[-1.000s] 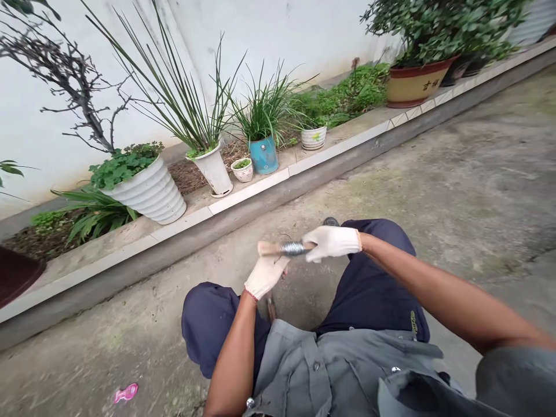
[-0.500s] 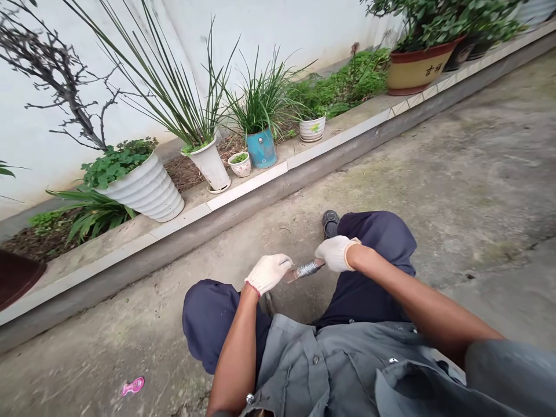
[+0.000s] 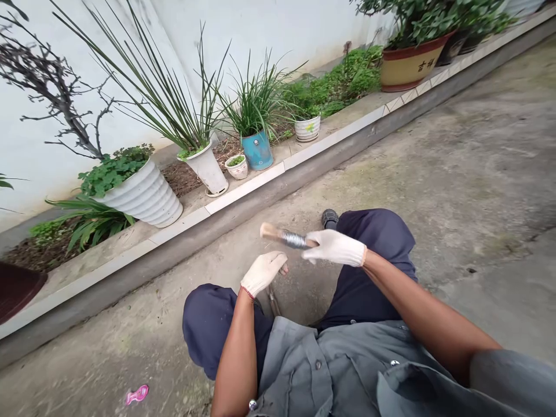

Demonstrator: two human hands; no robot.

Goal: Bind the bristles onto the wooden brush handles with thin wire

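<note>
A person crouches in dark trousers, both hands in pale work gloves. The right hand [image 3: 336, 248] is closed around a wooden stick [image 3: 270, 231], gripping just behind its silvery wrapping [image 3: 293, 238] and holding it level above the knees. The left hand [image 3: 262, 271] hangs half curled just below the stick, apart from it; whether it pinches anything cannot be told. A firm grip close to the wrapping looks the surest way to keep the stick steady.

The concrete ground [image 3: 456, 162] is rough and stained. A tiled ledge [image 3: 243, 188] runs along a white wall [image 3: 269, 29], bearing a ribbed white pot [image 3: 145, 197], a blue pot [image 3: 258, 150] and smaller planters. A pink scrap [image 3: 136, 395] lies near the person's left knee.
</note>
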